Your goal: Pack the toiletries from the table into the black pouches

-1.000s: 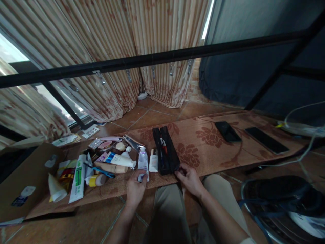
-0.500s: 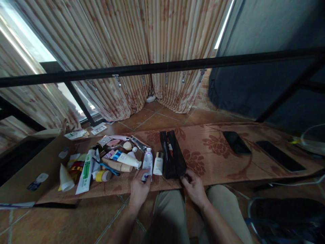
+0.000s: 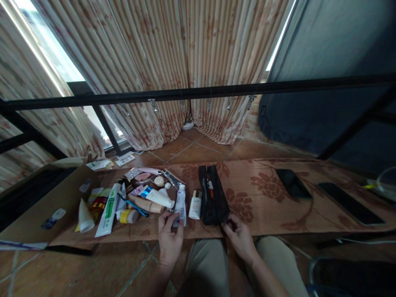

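Left hand (image 3: pixel 170 237) at the lower end of a pale tube (image 3: pixel 180 202), fingertips touching, grip too unclear to tell; right hand (image 3: pixel 239 236) pinching the near right corner of a black pouch (image 3: pixel 221 200), both things on the cloth-covered bench (image 3: pixel 266 220). Plausible mishap: knocking of the white bottle (image 3: pixel 195 205) between them through a sideways sweep. Backs of both hands upward, forearms (image 3: pixel 267 274) angled inward; cluttered cosmetics (image 3: pixel 157 197) farther left, two phones (image 3: pixel 293 184) farther right.

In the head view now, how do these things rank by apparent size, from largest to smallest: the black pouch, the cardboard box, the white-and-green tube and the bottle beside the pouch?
1. Cardboard box
2. Black pouch
3. White-and-green tube
4. Bottle beside the pouch
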`<action>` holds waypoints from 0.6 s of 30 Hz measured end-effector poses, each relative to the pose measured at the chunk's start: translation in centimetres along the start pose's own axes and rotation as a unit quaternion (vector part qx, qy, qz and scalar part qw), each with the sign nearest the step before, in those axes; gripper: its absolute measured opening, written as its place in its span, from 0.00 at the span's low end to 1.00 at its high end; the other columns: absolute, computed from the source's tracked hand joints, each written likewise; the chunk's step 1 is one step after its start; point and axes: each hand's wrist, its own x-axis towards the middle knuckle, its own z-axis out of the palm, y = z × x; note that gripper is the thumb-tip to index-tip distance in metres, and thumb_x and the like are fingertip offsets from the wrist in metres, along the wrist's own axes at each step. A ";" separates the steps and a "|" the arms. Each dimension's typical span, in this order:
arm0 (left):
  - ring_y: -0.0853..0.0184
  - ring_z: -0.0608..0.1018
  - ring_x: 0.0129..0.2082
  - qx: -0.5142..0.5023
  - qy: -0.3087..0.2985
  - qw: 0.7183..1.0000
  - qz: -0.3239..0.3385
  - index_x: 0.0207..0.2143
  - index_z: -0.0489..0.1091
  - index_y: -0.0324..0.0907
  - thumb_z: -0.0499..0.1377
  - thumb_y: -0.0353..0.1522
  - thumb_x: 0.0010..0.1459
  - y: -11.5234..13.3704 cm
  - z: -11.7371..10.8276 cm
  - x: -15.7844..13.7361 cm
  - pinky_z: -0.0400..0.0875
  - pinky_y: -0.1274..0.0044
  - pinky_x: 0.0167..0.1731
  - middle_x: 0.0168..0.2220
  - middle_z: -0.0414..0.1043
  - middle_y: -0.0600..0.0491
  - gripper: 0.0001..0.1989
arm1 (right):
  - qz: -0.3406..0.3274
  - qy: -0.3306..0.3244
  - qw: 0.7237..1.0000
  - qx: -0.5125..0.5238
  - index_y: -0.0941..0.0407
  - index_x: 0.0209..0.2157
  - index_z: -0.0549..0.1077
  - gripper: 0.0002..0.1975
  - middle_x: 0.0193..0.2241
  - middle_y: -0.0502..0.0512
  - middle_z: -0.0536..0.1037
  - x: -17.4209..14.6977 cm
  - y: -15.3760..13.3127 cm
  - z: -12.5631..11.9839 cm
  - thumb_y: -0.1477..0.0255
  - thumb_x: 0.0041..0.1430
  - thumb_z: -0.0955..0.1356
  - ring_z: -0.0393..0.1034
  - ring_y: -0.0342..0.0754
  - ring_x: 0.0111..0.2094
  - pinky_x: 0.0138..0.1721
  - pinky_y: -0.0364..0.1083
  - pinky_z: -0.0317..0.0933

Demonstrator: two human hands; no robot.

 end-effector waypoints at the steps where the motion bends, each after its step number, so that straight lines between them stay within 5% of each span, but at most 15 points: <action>1: 0.60 0.71 0.45 0.005 0.002 1.000 0.004 0.40 0.73 0.42 0.58 0.33 0.56 0.1 -0.2 0.1 0.71 0.69 0.46 0.43 0.63 0.47 0.10 | 0.002 0.001 1.000 -0.001 0.58 0.32 0.72 0.08 0.22 0.47 0.64 0.0 0.0 0.0 0.68 0.57 0.65 0.59 0.44 0.24 0.27 0.42 0.54; 5: 0.60 0.71 0.46 0.045 -0.009 0.998 0.051 0.42 0.71 0.41 0.55 0.30 0.57 0.6 -1.0 3.6 0.68 0.68 0.50 0.43 0.65 0.46 0.11 | 0.002 -0.004 1.000 -0.004 0.58 0.33 0.72 0.08 0.23 0.48 0.65 0.1 -0.1 0.0 0.68 0.57 0.64 0.59 0.44 0.25 0.28 0.41 0.54; 9: 0.58 0.70 0.50 0.145 -0.087 0.978 0.121 0.46 0.70 0.38 0.53 0.26 0.55 0.7 -0.7 11.7 0.65 0.67 0.52 0.48 0.67 0.43 0.15 | 0.003 -0.005 1.000 0.005 0.58 0.32 0.72 0.08 0.23 0.48 0.65 0.1 0.0 0.1 0.68 0.57 0.64 0.59 0.43 0.25 0.27 0.41 0.54; 12: 0.51 0.65 0.54 0.321 -0.246 0.895 0.187 0.52 0.67 0.34 0.53 0.22 0.50 0.3 0.5 17.4 0.61 0.62 0.54 0.54 0.64 0.38 0.24 | 0.022 -0.011 0.999 0.024 0.58 0.32 0.71 0.08 0.21 0.46 0.61 0.1 0.1 0.3 0.67 0.58 0.64 0.55 0.42 0.23 0.25 0.41 0.51; 18: 0.46 0.67 0.54 0.343 -0.401 0.809 0.258 0.47 0.72 0.40 0.58 0.23 0.47 -1.8 4.0 22.1 0.57 0.54 0.51 0.50 0.70 0.38 0.22 | 0.035 -0.009 0.999 0.027 0.57 0.30 0.69 0.06 0.21 0.45 0.59 0.1 -0.8 0.3 0.69 0.57 0.64 0.54 0.42 0.23 0.25 0.40 0.49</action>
